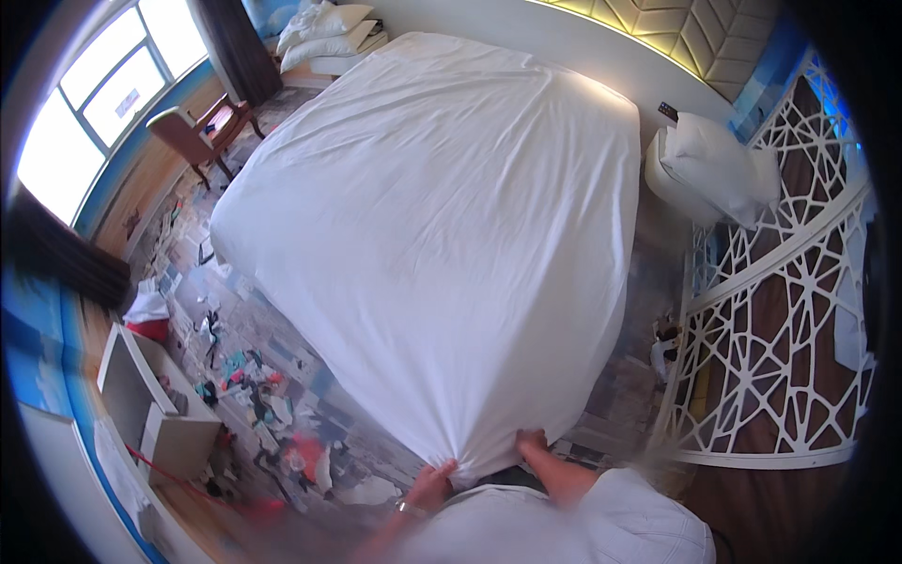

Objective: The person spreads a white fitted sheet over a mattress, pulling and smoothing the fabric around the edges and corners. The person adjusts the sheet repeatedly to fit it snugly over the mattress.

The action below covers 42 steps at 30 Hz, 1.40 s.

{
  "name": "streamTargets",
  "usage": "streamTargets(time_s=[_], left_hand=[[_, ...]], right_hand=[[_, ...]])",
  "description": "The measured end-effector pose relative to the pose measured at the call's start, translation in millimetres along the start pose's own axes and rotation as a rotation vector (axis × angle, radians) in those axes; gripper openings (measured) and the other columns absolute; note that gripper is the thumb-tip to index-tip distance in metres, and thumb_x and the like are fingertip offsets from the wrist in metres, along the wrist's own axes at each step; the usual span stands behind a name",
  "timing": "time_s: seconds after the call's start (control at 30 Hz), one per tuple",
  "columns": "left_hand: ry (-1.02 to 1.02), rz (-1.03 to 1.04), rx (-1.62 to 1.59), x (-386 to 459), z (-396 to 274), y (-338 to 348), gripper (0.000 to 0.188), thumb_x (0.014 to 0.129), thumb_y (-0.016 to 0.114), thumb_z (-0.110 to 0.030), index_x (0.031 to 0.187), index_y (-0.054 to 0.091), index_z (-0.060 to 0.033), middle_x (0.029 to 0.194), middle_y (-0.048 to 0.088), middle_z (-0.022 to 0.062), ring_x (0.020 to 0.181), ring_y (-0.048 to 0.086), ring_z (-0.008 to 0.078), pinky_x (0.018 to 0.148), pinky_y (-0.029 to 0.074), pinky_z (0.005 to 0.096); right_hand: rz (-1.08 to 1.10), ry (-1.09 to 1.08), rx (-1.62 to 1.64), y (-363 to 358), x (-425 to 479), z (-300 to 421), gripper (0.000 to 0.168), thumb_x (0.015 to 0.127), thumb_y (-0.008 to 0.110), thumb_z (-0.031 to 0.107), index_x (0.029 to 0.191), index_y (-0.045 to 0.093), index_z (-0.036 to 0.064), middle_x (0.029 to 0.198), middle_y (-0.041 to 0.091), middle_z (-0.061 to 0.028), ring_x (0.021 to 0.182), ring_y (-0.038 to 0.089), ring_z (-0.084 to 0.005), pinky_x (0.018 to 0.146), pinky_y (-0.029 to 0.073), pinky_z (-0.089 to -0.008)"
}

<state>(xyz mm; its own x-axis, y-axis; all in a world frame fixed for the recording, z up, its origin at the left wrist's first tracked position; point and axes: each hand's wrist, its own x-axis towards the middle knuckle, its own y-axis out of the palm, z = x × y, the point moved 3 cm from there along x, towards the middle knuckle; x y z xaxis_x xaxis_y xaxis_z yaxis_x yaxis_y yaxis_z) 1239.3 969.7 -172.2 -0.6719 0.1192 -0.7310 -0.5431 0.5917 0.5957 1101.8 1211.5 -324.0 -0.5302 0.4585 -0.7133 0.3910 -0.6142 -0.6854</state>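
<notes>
A white bed sheet (451,211) covers a large bed and is drawn toward me in a gathered point at its near edge. My left hand (433,483), with a metal band at the wrist, grips the gathered cloth. Further right, my right hand (532,440) holds the sheet's edge close to my body. Folds fan out from the left hand across the cloth, and wrinkles run over the far half. What lies under the sheet is hidden.
Littered scraps (261,395) cover the floor at left, near an open white cabinet (183,437). A wooden armchair (190,137) stands by the window. Pillows (712,166) rest right of the bed, before a white lattice screen (768,338); more pillows (328,35) are stacked far left.
</notes>
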Motion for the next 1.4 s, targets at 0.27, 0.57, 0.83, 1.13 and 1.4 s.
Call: streamTargets(time_s=[0.27,0.57,0.83,1.13,1.4], left_hand=[[-0.159,0.054,0.219,13,-11,-11,0.041,0.099,0.055,-0.021,0.128,0.048,0.0077,0.125,0.059,0.0169,0.114,0.059,0.0278,0.099,0.048,0.0408],[-0.343,0.204,0.343,61,16,-88,0.045,0.102,0.048,-0.020,0.137,0.039,0.0068,0.134,0.052,0.0170,0.125,0.051,0.0301,0.108,0.041,0.0446],[-0.236,0.299,0.221,11,-23,-21,0.046,0.102,0.049,-0.020,0.138,0.037,0.0063,0.135,0.051,0.0157,0.124,0.052,0.0301,0.106,0.043,0.0475],[-0.174,0.426,0.658,47,1,-86,0.040,0.102,0.046,-0.027,0.127,0.053,0.0040,0.126,0.060,0.0124,0.118,0.056,0.0221,0.101,0.044,0.0371],[-0.287,0.345,0.637,47,-1,-102,0.047,0.096,0.056,-0.025,0.134,0.047,0.0013,0.132,0.056,0.0184,0.121,0.053,0.0332,0.104,0.043,0.0487]], right_hand=[[0.362,0.302,0.663,80,12,-67,0.075,0.090,0.054,0.053,0.141,0.036,0.001,0.142,0.046,-0.0222,0.128,0.048,-0.0407,0.105,0.041,-0.0520],[0.896,0.169,1.313,92,-99,-33,0.066,0.098,0.027,0.062,0.145,0.035,0.015,0.145,0.042,-0.0142,0.130,0.045,-0.0371,0.101,0.041,-0.0614],[0.566,-0.510,1.589,117,-124,-11,0.047,0.097,0.050,0.039,0.133,0.049,0.010,0.123,0.060,-0.0132,0.110,0.060,-0.0296,0.094,0.050,-0.0475],[0.576,0.019,1.430,114,-137,-90,0.044,0.095,0.054,0.033,0.129,0.052,0.006,0.117,0.061,-0.0160,0.105,0.062,-0.0312,0.090,0.051,-0.0482],[0.535,0.201,1.402,108,-163,-122,0.043,0.093,0.056,0.030,0.126,0.051,0.003,0.113,0.062,-0.0182,0.099,0.064,-0.0337,0.083,0.054,-0.0505]])
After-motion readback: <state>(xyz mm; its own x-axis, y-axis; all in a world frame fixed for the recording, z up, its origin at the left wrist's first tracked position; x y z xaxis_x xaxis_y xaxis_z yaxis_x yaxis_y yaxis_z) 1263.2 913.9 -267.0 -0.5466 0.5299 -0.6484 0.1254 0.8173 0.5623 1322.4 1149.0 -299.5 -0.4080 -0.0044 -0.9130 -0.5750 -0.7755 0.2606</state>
